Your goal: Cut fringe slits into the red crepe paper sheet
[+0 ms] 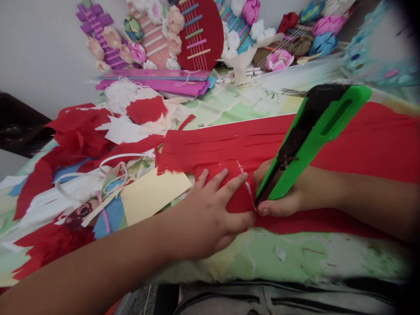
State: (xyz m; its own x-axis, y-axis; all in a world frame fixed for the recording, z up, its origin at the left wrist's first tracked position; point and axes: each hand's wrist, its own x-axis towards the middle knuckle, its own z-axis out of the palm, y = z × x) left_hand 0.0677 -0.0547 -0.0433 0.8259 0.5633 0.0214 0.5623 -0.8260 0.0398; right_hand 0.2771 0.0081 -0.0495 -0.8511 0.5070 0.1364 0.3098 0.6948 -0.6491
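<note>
1. Green and black plastic is seen on a cutter [310, 140] right of centre in the frame, gripped by the right hand [302, 192], with the thumb laid low near its tip.
2. The cutter's long axis is slanted from the upper right down toward the frame's centre; its narrow tip is pointed down and left and is brought to the red paper [354, 148]. How far the blade is extended cannot be told.
3. The red paper is spread lengthwise from the centre to the right edge of the frame. Its surface is crossed by creases, and a whitish ragged line [248, 188] is seen running down to the cutter's tip.
4. By the left hand [210, 223], at the centre, the paper is pressed flat with fingers spread; nothing is grasped by it.
5. At centre left, a pale yellow card [151, 199] is placed just beside the left hand, near white strips [123, 175] and red scraps [82, 131].
6. Across the upper part, decorated instrument shapes [210, 39] are stood behind the table [259, 258], which is covered with green patterned cloth.
</note>
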